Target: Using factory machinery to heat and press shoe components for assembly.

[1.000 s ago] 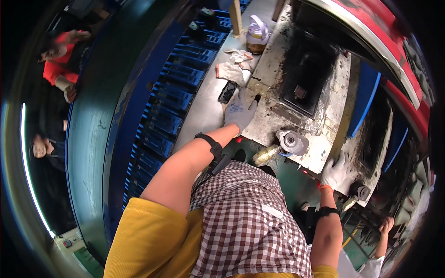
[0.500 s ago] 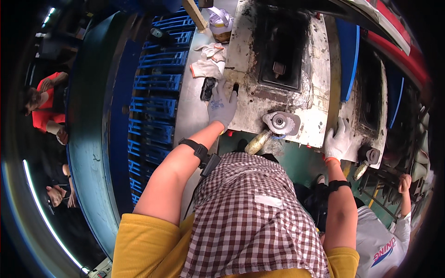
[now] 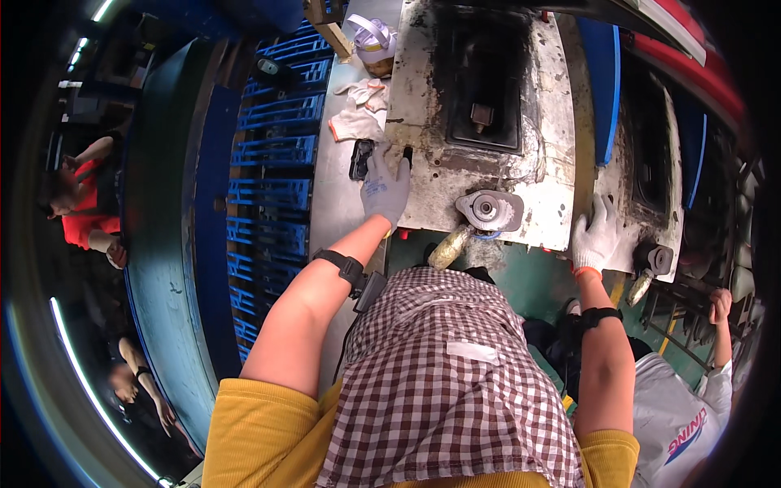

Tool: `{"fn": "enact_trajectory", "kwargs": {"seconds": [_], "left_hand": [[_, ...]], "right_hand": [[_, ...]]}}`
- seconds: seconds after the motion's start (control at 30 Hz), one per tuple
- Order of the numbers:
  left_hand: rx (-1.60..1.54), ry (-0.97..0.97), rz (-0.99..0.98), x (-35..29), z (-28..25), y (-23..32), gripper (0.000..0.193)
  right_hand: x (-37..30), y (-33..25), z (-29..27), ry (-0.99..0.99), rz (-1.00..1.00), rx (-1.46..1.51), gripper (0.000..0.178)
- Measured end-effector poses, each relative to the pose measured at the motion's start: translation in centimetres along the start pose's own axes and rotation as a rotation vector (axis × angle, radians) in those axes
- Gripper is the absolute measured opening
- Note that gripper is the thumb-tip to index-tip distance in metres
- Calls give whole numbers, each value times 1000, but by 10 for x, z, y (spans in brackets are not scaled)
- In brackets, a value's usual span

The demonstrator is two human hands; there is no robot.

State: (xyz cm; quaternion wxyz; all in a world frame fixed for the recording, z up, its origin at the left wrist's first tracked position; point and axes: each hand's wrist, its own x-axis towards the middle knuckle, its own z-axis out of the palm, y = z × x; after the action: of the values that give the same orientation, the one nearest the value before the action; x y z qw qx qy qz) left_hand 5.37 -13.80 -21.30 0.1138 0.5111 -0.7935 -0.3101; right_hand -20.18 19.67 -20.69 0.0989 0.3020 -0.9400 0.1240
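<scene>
My left hand [image 3: 386,189], gloved white, lies flat on the left edge of the stained white plate [image 3: 533,122], fingers loosely apart, clamped on nothing. My right hand [image 3: 595,237], also gloved, rests fingers spread at the plate's near right corner. A round metal fitting [image 3: 489,209] sits on the near edge between them. A black phone [image 3: 360,159] lies just left of my left hand.

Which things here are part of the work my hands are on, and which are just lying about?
In hand: left hand and right hand resting on the white press plate; round metal fitting.
Lying about: spare gloves, black phone, tape-topped jar.
</scene>
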Motion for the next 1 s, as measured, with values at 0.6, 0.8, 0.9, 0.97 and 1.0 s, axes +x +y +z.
{"fn": "enact_trajectory", "kwargs": {"seconds": [0.6,0.8,0.9,0.97,1.0], "left_hand": [[227,102,417,46,66,-103,55],[36,176,397,8,15,6,46],[61,211,409,13,10,-7,42],[22,98,369,11,20,2,41],[5,43,345,9,19,5,40]], "right_hand": [[14,-6,-25,-14,176,-175,58],[-8,13,-16,215,91,100,47],[2,0,-12,155,88,115,47],[3,2,-13,199,86,94,47],[3,1,-14,220,76,79,47]]}}
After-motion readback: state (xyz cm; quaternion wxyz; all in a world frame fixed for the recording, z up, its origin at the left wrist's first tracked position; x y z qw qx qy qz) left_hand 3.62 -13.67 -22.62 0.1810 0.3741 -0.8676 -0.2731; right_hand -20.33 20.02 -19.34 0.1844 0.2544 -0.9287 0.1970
